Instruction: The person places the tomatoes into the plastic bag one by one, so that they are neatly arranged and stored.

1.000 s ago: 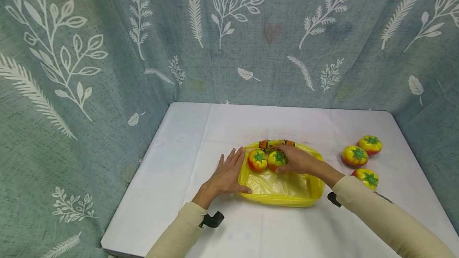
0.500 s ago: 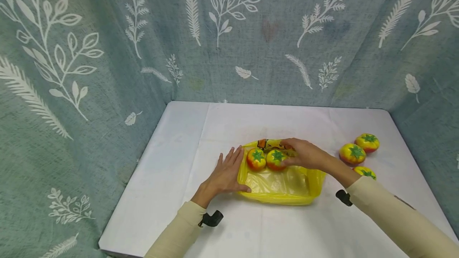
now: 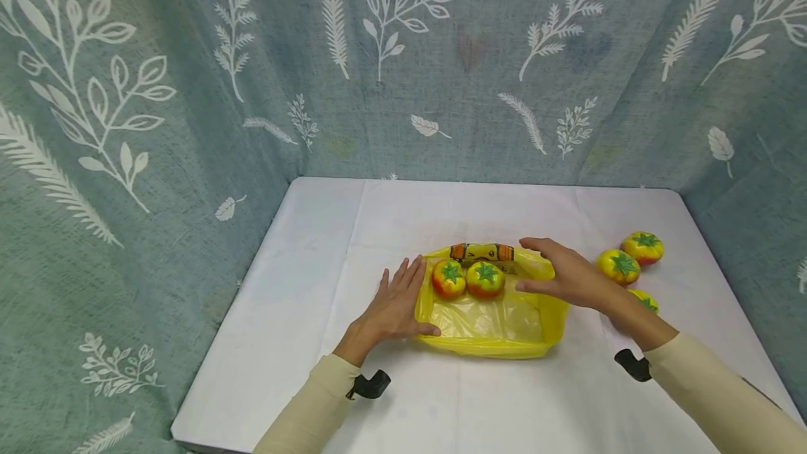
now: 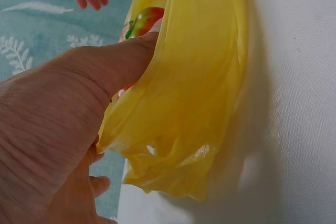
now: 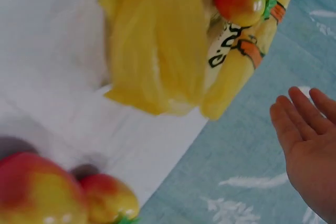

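Observation:
A yellow plastic bag [image 3: 485, 350] lies spread with its mouth up, two toy tomatoes [image 3: 467, 280] side by side at its far left. They are red and yellow with green star-shaped tops. My left hand [image 3: 392, 310] rests along the bag's left edge, fingers straight and spread. In the left wrist view its thumb [image 4: 118, 64] reaches inside the bag's wall [image 4: 199, 77]. Over the bag's right part is my right hand [image 3: 576, 279], thumb and fingers apart with nothing between them. The right wrist view shows that hand [image 5: 310, 150] with fingers extended, apart from the bag.
Three more toy tomatoes sit to the right: a middle one [image 3: 618, 267], a far one [image 3: 642, 249] and a near one [image 3: 644, 298] partly hidden by the right forearm. A white-covered table [image 3: 315, 265] lies underneath. Patterned green-blue curtains [image 3: 353, 146] hang behind and at the sides.
My right hand has let go of the second tomato inside the bag and moved right, away from it. My left hand stays at the bag's left edge.

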A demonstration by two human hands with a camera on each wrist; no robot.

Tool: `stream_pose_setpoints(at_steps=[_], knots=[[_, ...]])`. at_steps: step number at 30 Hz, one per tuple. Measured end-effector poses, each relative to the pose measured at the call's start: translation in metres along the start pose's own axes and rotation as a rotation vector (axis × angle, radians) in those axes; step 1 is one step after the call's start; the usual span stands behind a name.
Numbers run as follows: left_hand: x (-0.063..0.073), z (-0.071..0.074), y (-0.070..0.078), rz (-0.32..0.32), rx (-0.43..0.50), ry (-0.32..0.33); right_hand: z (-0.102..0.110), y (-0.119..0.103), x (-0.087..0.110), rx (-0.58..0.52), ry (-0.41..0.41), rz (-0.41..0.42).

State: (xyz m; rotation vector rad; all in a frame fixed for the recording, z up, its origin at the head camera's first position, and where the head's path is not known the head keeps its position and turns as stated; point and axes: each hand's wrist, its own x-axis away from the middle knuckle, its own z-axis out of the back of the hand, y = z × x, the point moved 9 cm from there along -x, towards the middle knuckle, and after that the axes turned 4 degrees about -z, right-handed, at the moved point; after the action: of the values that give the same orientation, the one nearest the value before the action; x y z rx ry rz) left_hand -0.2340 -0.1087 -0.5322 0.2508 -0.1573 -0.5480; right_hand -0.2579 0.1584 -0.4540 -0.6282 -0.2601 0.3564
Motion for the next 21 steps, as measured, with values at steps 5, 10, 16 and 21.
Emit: stream_pose_setpoints(at_steps=[5,10,16,21], knots=[[-0.002,-0.004,0.001,-0.012,0.009,0.003,0.005,0.017,0.019,-0.039,0.019,-0.050],[-0.006,-0.007,0.000,-0.005,0.028,-0.016,0.012,0.034,0.033,-0.043,0.057,-0.094],[-0.009,-0.004,-0.004,0.010,0.048,-0.003,0.018,0.058,0.044,-0.033,0.095,-0.166],[-0.009,-0.005,-0.003,0.005,0.052,-0.004,0.023,0.079,0.056,-0.032,0.128,-0.223]])
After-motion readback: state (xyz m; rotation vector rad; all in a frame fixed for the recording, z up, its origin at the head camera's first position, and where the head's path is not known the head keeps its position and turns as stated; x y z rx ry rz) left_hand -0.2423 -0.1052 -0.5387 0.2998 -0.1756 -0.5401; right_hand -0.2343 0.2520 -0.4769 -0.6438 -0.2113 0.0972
